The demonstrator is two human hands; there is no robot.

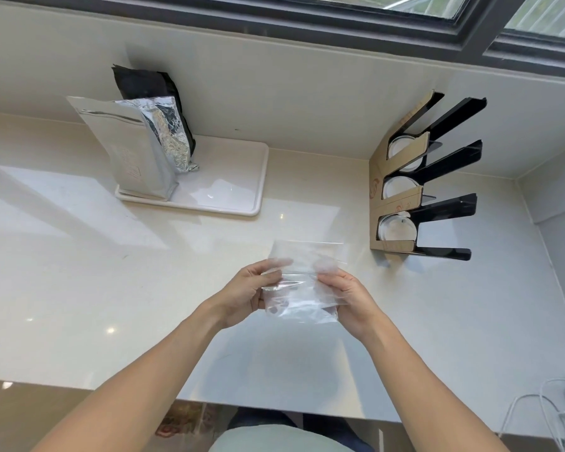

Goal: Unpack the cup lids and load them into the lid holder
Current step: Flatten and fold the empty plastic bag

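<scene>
While both hands are busy w/ the wrapper, notes run left to right:

Pouches: silver foil pouch (134, 148) and black pouch (150, 93) stand on a white tray (229, 197) far left on the table (79, 272). Not part of the job; I leave them alone.

Left hand: my left hand (245, 295) pinches the left edge of the clear plastic bag (302, 282), thumb on the near face, fingers curled behind.

Bag: held up above the table, between the hands, mid-frame. Looks limp and mostly flat; dark bits show thru the lower part, can't tell what they are. Can't tell if any lids are left inside.

Right hand: my right hand (343, 291) pinches the right edge the same way, thumb in front.

Step, my read: working the bag mouth open, or checking it's empty. To do it well: keep pinches near the top seam, pull the two faces apart gently, don't yank — thin film tears and any contents would spill.

Lid holder: lid holder (418, 187) stands right of the bag, well apart, against the wall; black dividers w/ a cardboard front. White cup lids (397, 228) already sit in all 3 slots.

Next, judged: if lids come out, feed them as a stack, flat face aligned w/ the slot, nearest slot first.
</scene>
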